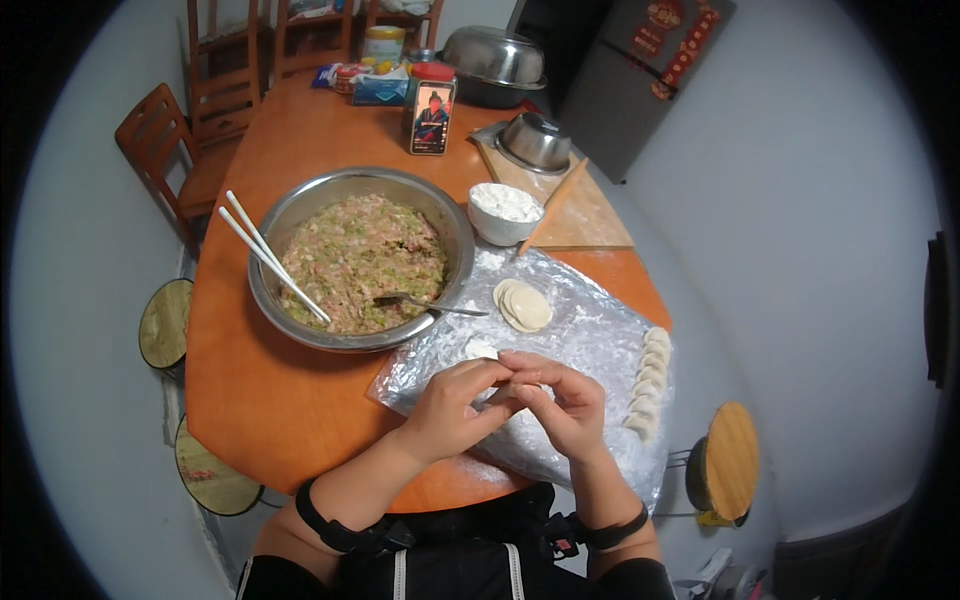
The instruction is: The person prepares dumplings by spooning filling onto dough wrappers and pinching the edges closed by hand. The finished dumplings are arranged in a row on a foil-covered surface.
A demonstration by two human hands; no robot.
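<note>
My left hand and my right hand meet above a floured plastic sheet, fingertips pinched together. Between them a small pale piece, seemingly a dumpling, is mostly hidden by the fingers. Just beyond lies a small stack of round dough wrappers. A row of folded dumplings runs along the sheet's right edge. To the left stands a large steel basin of minced filling, with white chopsticks and a metal spoon resting in it. A bowl of flour stands behind the wrappers.
A wooden rolling pin leans across a floured wooden board bearing an upturned steel bowl. Farther back stand a propped phone, jars, a tissue pack and a lidded pot. Chairs and stools surround the orange table.
</note>
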